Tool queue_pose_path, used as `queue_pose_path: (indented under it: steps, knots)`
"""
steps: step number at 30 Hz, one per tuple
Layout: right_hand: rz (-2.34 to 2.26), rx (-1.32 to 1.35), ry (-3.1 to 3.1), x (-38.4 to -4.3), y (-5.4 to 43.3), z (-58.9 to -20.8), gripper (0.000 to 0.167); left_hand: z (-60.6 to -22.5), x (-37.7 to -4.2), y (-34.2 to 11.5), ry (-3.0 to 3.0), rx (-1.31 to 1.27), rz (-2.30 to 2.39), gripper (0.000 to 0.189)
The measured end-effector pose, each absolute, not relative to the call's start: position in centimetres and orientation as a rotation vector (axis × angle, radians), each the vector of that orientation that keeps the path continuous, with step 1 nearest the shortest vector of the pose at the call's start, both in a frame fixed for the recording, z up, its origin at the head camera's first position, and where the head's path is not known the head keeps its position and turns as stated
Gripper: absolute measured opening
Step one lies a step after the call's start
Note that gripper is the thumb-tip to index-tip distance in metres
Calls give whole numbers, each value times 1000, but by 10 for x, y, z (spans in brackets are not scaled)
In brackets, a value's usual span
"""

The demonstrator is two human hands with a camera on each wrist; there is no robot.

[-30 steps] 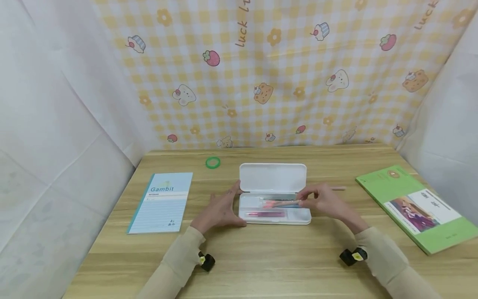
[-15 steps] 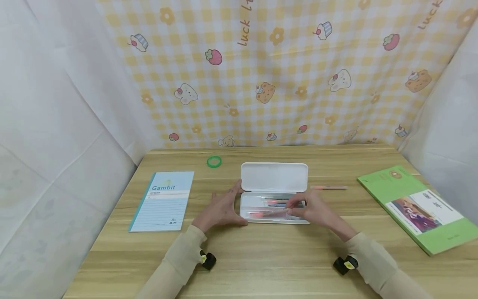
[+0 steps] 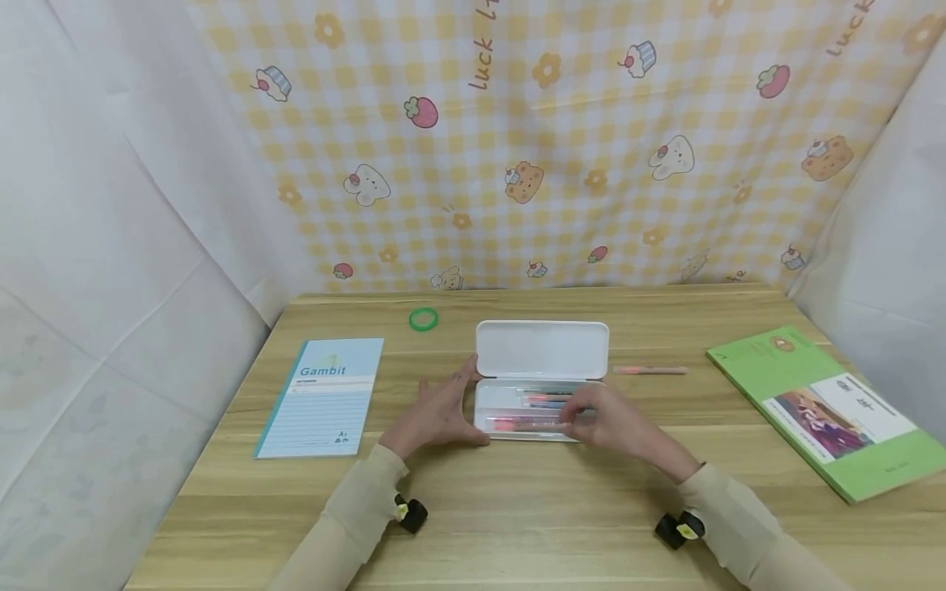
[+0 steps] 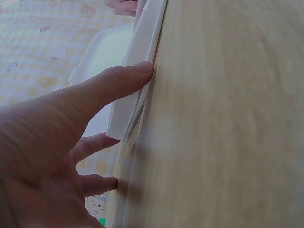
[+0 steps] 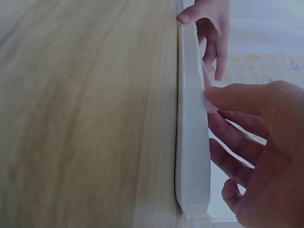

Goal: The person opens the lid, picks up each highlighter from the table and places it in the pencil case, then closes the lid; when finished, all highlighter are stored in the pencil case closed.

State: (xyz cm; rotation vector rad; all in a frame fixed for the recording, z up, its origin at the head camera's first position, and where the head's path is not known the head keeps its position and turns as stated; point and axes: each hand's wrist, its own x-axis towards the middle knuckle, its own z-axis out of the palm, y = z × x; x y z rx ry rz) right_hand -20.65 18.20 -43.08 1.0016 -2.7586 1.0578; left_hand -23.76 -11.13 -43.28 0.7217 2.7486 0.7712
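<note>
A white pencil case [image 3: 484, 396] lies with its lid [image 3: 543, 350] raised at the back. My left hand [image 3: 436, 413] holds its left end, thumb on the front side and forefinger near the back corner. In the left wrist view, the thumb presses the case wall. My right hand [image 3: 608, 419] pinches the right end of a pen with an orange-pink tip [image 3: 526, 424], which lies low in the front compartment. Several pens [image 3: 543, 400] lie in the back compartment. The case's right end is partly hidden by the right hand.
Another pen [image 3: 654, 370] lies on the wooden table right of the lid. A blue notebook [image 3: 321, 398] is at the left, a green book [image 3: 824, 414] at the right. A green ring, seemingly a tape roll [image 3: 424, 319], sits behind the left hand.
My right hand has moved from over the back compartment to the front one, carrying the pen, and lowered it there. The left hand has stayed at the case.
</note>
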Motion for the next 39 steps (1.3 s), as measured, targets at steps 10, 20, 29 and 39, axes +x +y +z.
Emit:
queue_pose_path:
  steps: [10, 20, 29, 39]
  knots:
    - [993, 1021, -2782, -206, 181, -432, 9, -433, -237, -111, 2742, 720, 776, 128]
    - [1160, 890, -2735, -215, 211, -420, 10, -431, -236, -112, 2754, 704, 761, 128]
    - [1103, 448, -2828, -231, 280, -401, 20, -433, -237, -111, 2753, 720, 747, 128]
    - [983, 268, -2861, -236, 337, -403, 28, -433, -237, -110, 2750, 727, 748, 128]
